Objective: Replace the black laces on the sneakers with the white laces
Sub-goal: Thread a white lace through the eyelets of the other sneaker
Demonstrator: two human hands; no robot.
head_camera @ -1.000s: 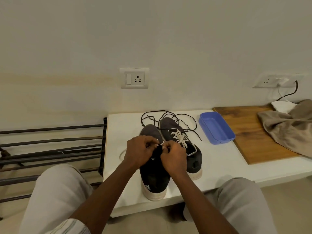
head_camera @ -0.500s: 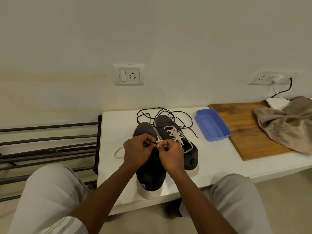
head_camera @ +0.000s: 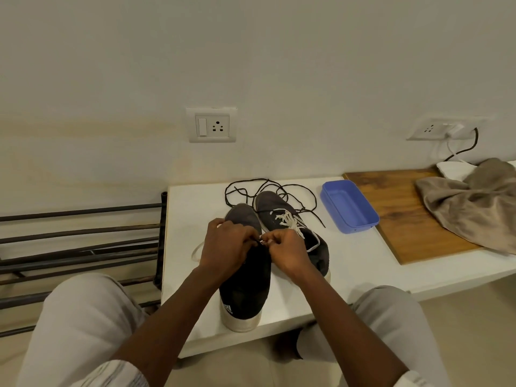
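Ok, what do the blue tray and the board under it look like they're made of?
The blue tray looks like moulded plastic: one even colour, rounded corners, a soft sheen. The board shows brown grain streaks with a matte surface, so wood or a wood-look laminate; the picture cannot tell which.

Both hands cover the near sneaker's (head_camera: 245, 289) eyelets — the beige cloth (head_camera: 474, 208) runs off the right edge.
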